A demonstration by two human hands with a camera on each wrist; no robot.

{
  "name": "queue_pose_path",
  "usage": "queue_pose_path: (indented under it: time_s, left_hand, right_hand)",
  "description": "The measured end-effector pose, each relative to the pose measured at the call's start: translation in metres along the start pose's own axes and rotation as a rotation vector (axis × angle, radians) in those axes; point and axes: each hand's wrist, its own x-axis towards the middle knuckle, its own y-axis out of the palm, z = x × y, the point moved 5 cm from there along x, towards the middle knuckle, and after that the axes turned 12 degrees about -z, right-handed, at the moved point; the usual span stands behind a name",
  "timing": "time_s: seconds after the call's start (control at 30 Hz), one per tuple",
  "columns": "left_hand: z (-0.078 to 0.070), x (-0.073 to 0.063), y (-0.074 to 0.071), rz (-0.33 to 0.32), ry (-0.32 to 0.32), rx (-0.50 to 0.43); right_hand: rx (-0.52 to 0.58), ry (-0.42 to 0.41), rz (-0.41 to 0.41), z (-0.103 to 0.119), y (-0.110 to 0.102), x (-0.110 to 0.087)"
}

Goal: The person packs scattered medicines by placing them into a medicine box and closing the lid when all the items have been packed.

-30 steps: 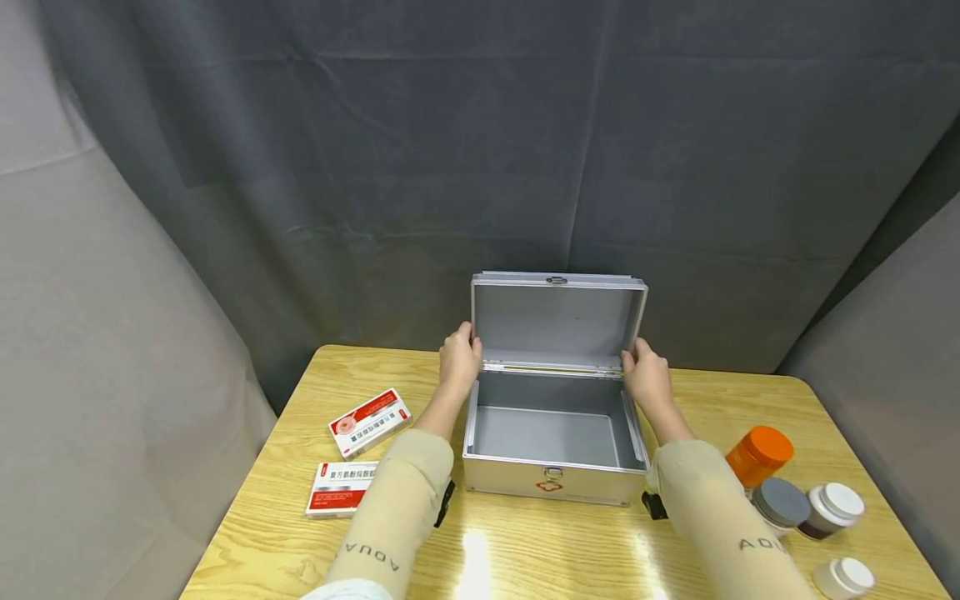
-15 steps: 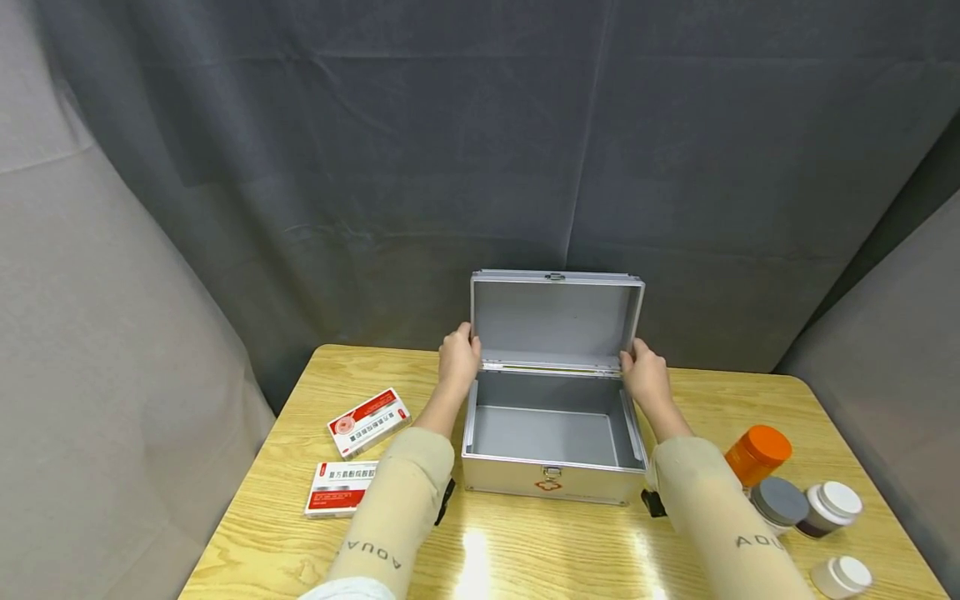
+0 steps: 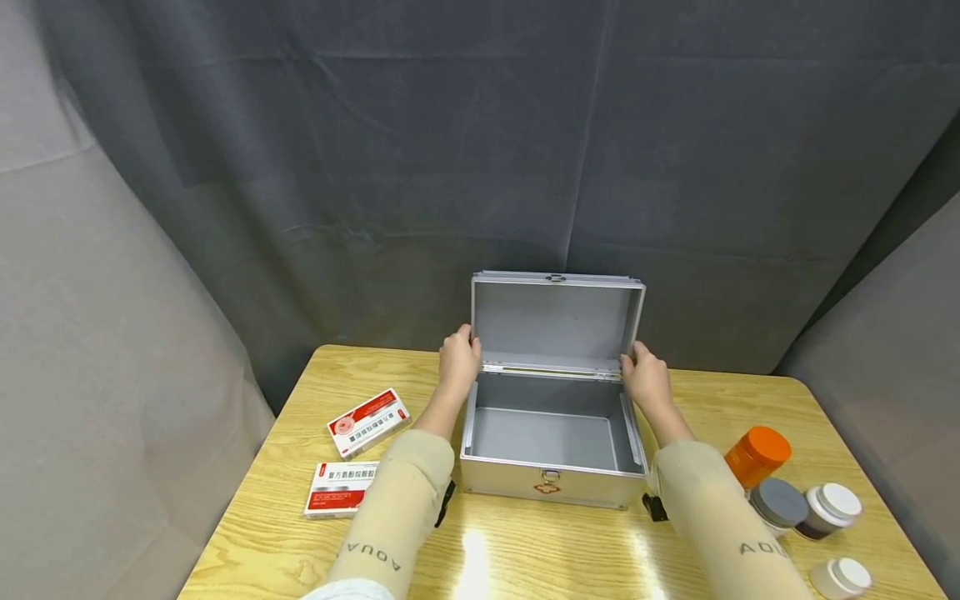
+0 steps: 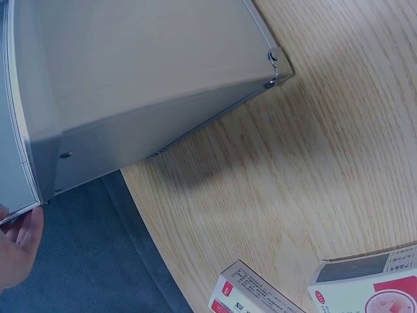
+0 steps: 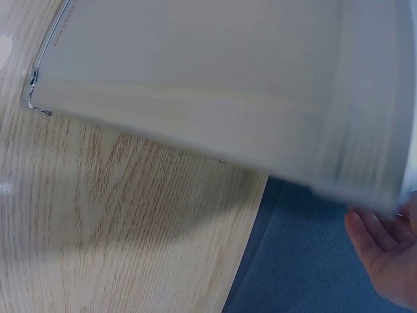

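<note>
While a dark curtain [image 3: 480, 167] hangs behind it, the wooden table [image 3: 525, 550] carries an aluminium case [image 3: 551, 479] at its middle, the lid [image 3: 555, 321] standing upright on its hinges and the grey inside bare. The left hand [image 3: 459, 360] rests against the lid's left edge near the hinge, and the right hand [image 3: 647, 377] lies against the right edge at the same height; each seems to hold the lid lightly with thumb and fingers, though the wrist views show only fingertips, so how firmly I cannot tell. To the left of the case lie two red and white boxes [image 3: 369, 422], one nearer the table's front [image 3: 341, 488]. To the right stand an orange-capped bottle [image 3: 757, 456], a grey-lidded jar [image 3: 778, 503] and two white-capped jars [image 3: 828, 508], close together.
</note>
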Motion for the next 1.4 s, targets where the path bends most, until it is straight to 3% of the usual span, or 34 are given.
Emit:
queue_pose_path:
  time_s: [0.5, 0.9, 1.13, 1.4]
  left_hand:
    - [0.0, -0.003, -0.001, -0.046, 0.046, -0.008]
    - [-0.001, -0.003, -0.002, -0.051, 0.044, -0.01]
    - [-0.001, -0.004, -0.001, -0.052, 0.042, -0.006]
    - [-0.002, -0.005, -0.001, -0.057, 0.052, -0.005]
  right_hand:
    - [-0.007, -0.007, 0.033, -0.002, -0.001, -0.003]
    - [-0.123, 0.02, 0.202, -0.005, -0.005, -0.008]
    - [-0.225, -0.046, 0.2, -0.011, -0.008, -0.027]
    - [-0.288, -0.146, 0.271, -0.015, -0.014, -0.059]
